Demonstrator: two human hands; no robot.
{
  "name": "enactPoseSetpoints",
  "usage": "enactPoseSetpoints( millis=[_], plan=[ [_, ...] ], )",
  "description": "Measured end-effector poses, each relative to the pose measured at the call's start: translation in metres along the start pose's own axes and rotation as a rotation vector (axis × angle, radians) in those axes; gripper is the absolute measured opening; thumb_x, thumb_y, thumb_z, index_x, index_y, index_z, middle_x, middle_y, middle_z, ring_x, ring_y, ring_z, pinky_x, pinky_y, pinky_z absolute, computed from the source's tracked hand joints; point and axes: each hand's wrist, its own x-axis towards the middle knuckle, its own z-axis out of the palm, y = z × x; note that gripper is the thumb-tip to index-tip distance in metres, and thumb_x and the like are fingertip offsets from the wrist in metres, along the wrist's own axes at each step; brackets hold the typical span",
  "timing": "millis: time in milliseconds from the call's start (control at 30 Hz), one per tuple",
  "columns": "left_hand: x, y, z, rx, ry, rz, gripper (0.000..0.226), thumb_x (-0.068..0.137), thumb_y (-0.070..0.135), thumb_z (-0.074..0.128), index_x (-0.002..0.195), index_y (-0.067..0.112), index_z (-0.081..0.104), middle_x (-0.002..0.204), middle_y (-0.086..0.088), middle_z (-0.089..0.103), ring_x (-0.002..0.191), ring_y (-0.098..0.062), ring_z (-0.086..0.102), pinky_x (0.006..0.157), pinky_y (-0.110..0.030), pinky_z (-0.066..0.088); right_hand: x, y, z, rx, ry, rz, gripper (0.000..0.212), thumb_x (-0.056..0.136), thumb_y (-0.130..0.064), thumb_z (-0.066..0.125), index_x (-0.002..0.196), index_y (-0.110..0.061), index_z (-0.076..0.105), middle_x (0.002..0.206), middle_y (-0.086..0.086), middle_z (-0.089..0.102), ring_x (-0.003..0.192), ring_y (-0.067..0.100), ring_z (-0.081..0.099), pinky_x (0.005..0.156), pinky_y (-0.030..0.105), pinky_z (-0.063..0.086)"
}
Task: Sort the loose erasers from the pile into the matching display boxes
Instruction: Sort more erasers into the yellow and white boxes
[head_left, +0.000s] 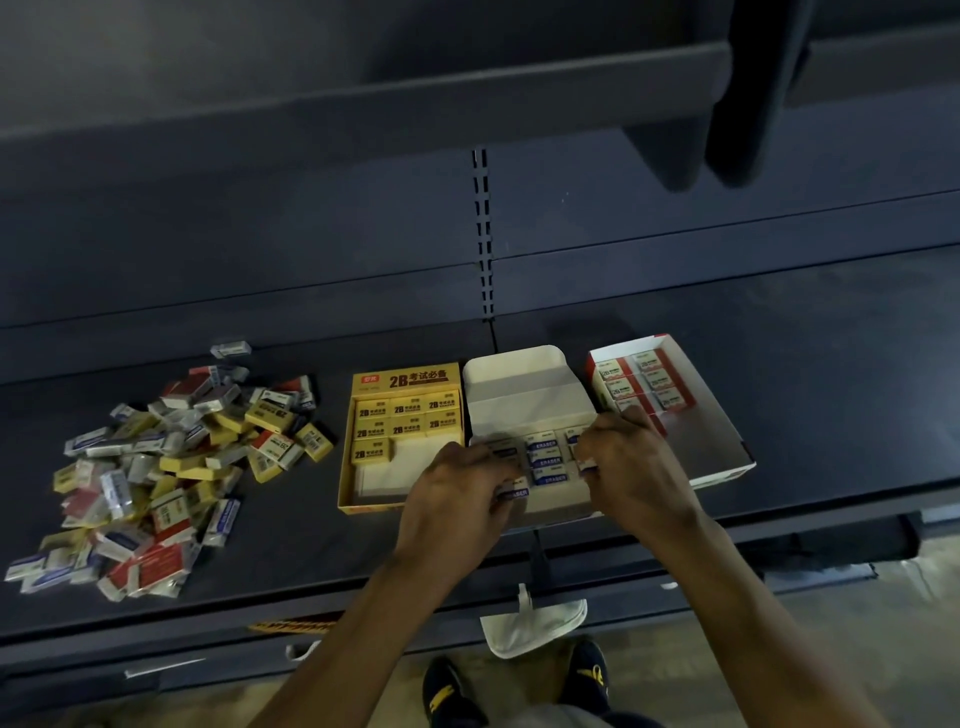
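view from above onto a dark shop shelf (831, 364). on the left of it lies a loose pile of erasers (171, 467) in yellow, red and blue-and-white wrappers. to the right of the pile three open display boxes stand side by side: a yellow box (405, 382) partly filled with yellow erasers, a white box (519, 374) with its lid flap folded back, and a red box (719, 447) with red-and-white erasers at its far end. both hands hover over the white box. the left hand (457, 493) has its fingers curled round a blue-and-white eraser (513, 492) at the box's near left. the right hand (631, 457) pinches a second eraser (586, 463) at its curled fingertips (only the end shows). between the hands, packed erasers (545, 462) lie in rows inside the white box.
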Motion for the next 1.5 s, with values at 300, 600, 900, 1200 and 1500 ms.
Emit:
enactPoseSetpoints(
  millis=[300,600,900,1200,1500],
  plan=[
    [-0.001,0.0,0.0,0.071,-0.053,-0.019,0.024,0.068,0.016,0.076,0.091,0.022,0.074,0.092,0.003,0.071,0.087,-0.021,0.053,0.07,-0.028,0.048,0.0,-0.002,0.004,-0.025,0.047,0.018,0.017,0.067,-0.012,0.079,0.078,-0.009,0.066,0.083,0.006,0.066,0.092,0.03,0.055,0.059,0.043,0.055],
    [0.002,0.005,-0.004,0.119,-0.086,-0.005,0.028,0.079,0.017,0.065,0.106,0.023,0.07,0.114,0.0,0.064,0.1,-0.02,0.047,0.083,-0.029,0.043,0.001,-0.002,0.004,-0.046,0.066,-0.018,0.026,0.058,-0.014,0.086,0.066,-0.01,0.062,0.079,0.007,0.066,0.085,0.031,0.056,0.056,0.042,0.054],
    [0.005,0.003,-0.01,0.15,-0.195,0.003,0.028,0.085,0.025,0.06,0.112,0.029,0.068,0.115,0.005,0.063,0.106,-0.018,0.044,0.085,-0.028,0.044,0.0,0.003,0.009,-0.045,0.111,-0.041,0.033,0.05,-0.016,0.09,0.064,-0.013,0.06,0.076,0.003,0.065,0.08,0.029,0.056,0.052,0.041,0.054],
    [0.008,0.009,-0.002,0.277,-0.191,-0.051,0.021,0.083,0.018,0.061,0.103,0.019,0.067,0.107,0.0,0.064,0.101,-0.019,0.053,0.076,-0.03,0.045,0.0,0.002,0.007,-0.04,0.099,-0.033,0.031,0.053,-0.016,0.089,0.066,-0.012,0.061,0.079,0.005,0.067,0.083,0.031,0.057,0.056,0.043,0.055],
    [0.007,0.008,0.004,0.309,-0.19,-0.107,0.023,0.085,0.016,0.057,0.106,0.013,0.064,0.107,-0.005,0.063,0.1,-0.02,0.053,0.074,-0.03,0.045,0.001,0.001,0.005,-0.05,0.076,-0.028,0.023,0.061,-0.019,0.085,0.067,-0.01,0.064,0.08,0.007,0.069,0.085,0.032,0.057,0.061,0.043,0.055]
  ],
)
